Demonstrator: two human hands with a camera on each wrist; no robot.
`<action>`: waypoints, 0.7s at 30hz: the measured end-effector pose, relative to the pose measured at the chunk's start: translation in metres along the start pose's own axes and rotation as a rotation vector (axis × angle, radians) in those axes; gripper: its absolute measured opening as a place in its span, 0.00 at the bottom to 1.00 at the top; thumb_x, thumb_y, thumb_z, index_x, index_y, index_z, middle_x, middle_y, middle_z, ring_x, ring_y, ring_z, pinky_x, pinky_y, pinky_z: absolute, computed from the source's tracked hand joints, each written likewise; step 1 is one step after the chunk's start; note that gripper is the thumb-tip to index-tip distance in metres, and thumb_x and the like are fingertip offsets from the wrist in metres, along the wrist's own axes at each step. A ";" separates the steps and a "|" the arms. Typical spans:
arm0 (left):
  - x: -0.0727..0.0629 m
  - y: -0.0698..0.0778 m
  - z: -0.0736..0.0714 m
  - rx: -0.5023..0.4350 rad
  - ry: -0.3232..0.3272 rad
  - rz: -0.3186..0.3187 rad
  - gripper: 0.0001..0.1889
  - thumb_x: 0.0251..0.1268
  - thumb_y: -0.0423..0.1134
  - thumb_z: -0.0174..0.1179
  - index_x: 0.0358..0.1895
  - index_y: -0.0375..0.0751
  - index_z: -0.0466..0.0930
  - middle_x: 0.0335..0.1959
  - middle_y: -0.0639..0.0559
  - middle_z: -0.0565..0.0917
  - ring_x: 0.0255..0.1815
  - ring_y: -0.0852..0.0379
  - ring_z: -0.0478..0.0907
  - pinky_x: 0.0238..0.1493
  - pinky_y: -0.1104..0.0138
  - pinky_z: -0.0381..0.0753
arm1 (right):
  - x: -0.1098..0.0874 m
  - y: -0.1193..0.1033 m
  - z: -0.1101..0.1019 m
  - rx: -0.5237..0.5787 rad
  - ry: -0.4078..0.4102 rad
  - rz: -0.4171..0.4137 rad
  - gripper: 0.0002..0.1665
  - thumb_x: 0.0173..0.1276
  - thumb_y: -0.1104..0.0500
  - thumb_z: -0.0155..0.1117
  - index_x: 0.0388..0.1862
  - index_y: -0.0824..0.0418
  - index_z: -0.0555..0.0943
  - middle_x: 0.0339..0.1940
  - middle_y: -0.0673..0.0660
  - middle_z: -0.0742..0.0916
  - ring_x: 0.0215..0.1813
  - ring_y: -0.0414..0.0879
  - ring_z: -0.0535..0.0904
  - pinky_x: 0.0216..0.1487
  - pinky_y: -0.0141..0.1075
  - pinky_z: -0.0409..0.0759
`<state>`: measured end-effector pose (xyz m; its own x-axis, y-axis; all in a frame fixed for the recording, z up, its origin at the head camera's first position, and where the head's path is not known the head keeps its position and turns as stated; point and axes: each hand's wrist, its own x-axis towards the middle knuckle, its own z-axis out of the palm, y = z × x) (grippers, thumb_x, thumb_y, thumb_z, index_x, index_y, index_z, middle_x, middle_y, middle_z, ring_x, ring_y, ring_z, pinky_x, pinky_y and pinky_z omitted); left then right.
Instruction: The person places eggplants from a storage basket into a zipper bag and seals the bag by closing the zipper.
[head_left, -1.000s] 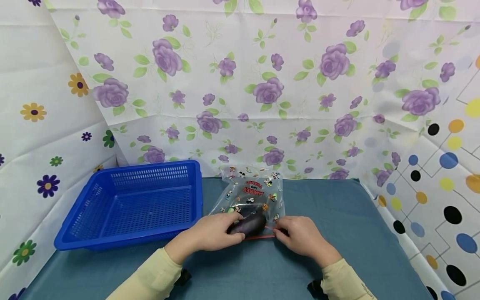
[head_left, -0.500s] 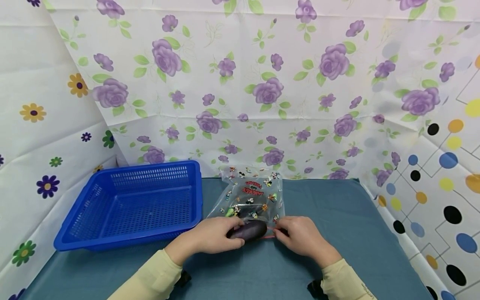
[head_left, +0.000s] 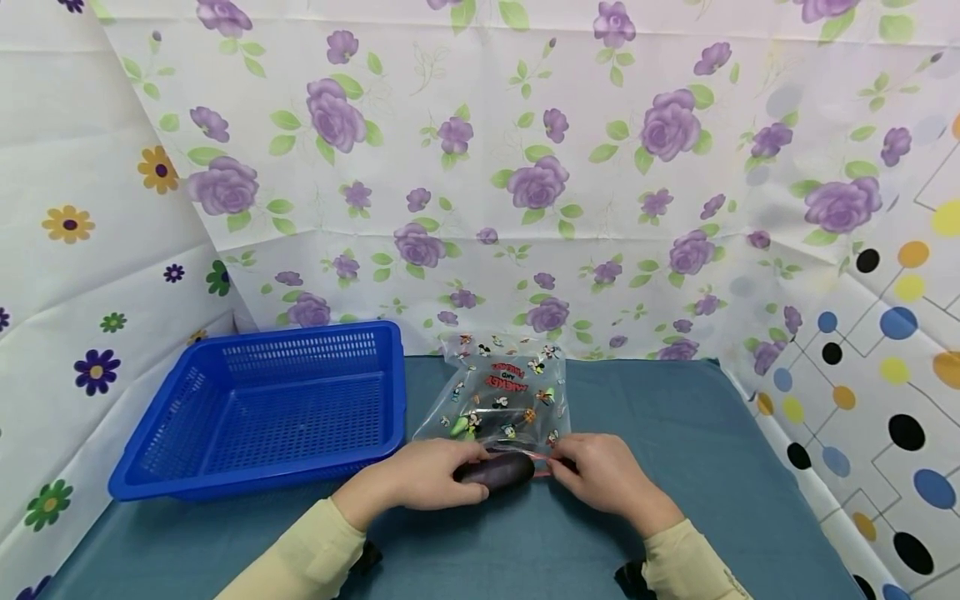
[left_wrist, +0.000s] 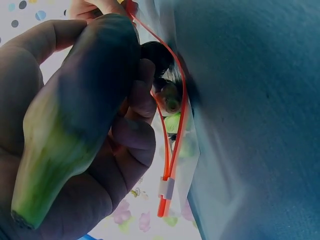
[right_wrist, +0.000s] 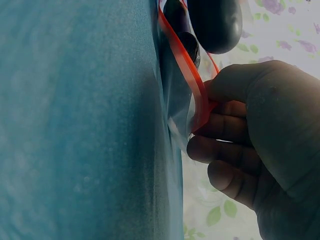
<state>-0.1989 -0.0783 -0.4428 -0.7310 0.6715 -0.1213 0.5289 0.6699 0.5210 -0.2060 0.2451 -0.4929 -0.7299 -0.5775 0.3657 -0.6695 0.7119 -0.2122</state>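
Observation:
In the head view, my left hand (head_left: 431, 477) holds a dark purple eggplant (head_left: 504, 472) at the near edge of a clear cartoon-print zip bag (head_left: 517, 408). The left wrist view shows its green stem end pointing back towards the wrist, fingers curled round its side. My right hand (head_left: 603, 473) pinches the right end of the bag's red zip edge (right_wrist: 187, 60). Between the red strips the mouth gapes, and dark, glossy things (left_wrist: 156, 57) and a light green one (left_wrist: 172, 122) show inside. A pale slider (left_wrist: 166, 187) sits at the zip's other end.
A blue perforated plastic basket (head_left: 255, 481) stands at the left, close to the bag. Blue-green cloth (head_left: 675, 408) covers the table. Flower-printed sheeting (head_left: 480, 167) hangs behind it, and a dotted sheet (head_left: 892, 400) closes off the right side.
The eggplant in my left hand has come slightly towards me, off the bag's print and down to its mouth. My right hand keeps its pinch on the zip edge, almost unmoved.

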 end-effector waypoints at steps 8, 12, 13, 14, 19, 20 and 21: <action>0.002 -0.002 0.004 0.045 -0.032 -0.008 0.30 0.74 0.63 0.65 0.73 0.54 0.84 0.56 0.61 0.88 0.45 0.64 0.80 0.44 0.61 0.78 | 0.000 0.000 0.001 -0.013 0.010 -0.007 0.08 0.74 0.57 0.77 0.34 0.46 0.88 0.28 0.38 0.84 0.26 0.30 0.73 0.30 0.36 0.76; 0.004 -0.002 0.007 0.058 -0.032 -0.017 0.31 0.76 0.63 0.64 0.75 0.53 0.83 0.60 0.59 0.88 0.48 0.64 0.80 0.47 0.60 0.79 | 0.000 0.001 0.002 -0.018 0.017 -0.011 0.09 0.74 0.57 0.78 0.33 0.46 0.88 0.27 0.38 0.83 0.26 0.30 0.73 0.29 0.36 0.75; 0.004 -0.002 0.007 0.060 -0.029 -0.016 0.31 0.76 0.63 0.64 0.74 0.53 0.83 0.60 0.59 0.88 0.48 0.64 0.81 0.47 0.60 0.80 | 0.000 0.001 0.002 -0.017 0.017 -0.011 0.09 0.73 0.57 0.78 0.33 0.46 0.87 0.27 0.38 0.82 0.26 0.30 0.72 0.29 0.35 0.75; 0.005 -0.002 0.009 0.061 -0.025 -0.015 0.31 0.76 0.63 0.64 0.74 0.52 0.83 0.59 0.59 0.88 0.48 0.64 0.81 0.48 0.60 0.80 | 0.000 0.001 0.001 -0.014 0.017 -0.011 0.09 0.74 0.58 0.78 0.33 0.46 0.87 0.27 0.38 0.82 0.26 0.30 0.72 0.29 0.35 0.75; 0.008 0.001 0.013 0.066 -0.004 -0.009 0.29 0.78 0.62 0.64 0.71 0.49 0.84 0.55 0.57 0.89 0.48 0.64 0.83 0.51 0.58 0.83 | 0.000 0.000 0.001 -0.006 0.012 -0.006 0.10 0.74 0.58 0.77 0.33 0.45 0.87 0.27 0.38 0.82 0.25 0.30 0.71 0.29 0.34 0.73; 0.008 0.002 0.014 0.064 -0.002 -0.014 0.29 0.78 0.62 0.64 0.71 0.49 0.84 0.55 0.57 0.89 0.47 0.64 0.83 0.51 0.58 0.83 | 0.000 0.000 0.001 -0.005 0.012 -0.005 0.10 0.75 0.58 0.77 0.33 0.45 0.87 0.27 0.38 0.82 0.25 0.30 0.70 0.29 0.34 0.73; 0.009 0.002 0.015 0.062 -0.001 -0.018 0.29 0.78 0.62 0.64 0.70 0.49 0.84 0.55 0.58 0.89 0.47 0.64 0.82 0.51 0.58 0.83 | 0.000 0.000 0.001 -0.006 0.013 -0.005 0.09 0.75 0.57 0.77 0.33 0.45 0.87 0.27 0.38 0.82 0.25 0.30 0.70 0.29 0.34 0.73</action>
<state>-0.1976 -0.0662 -0.4551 -0.7404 0.6593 -0.1306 0.5415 0.7002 0.4653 -0.2063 0.2450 -0.4937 -0.7249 -0.5756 0.3785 -0.6721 0.7114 -0.2053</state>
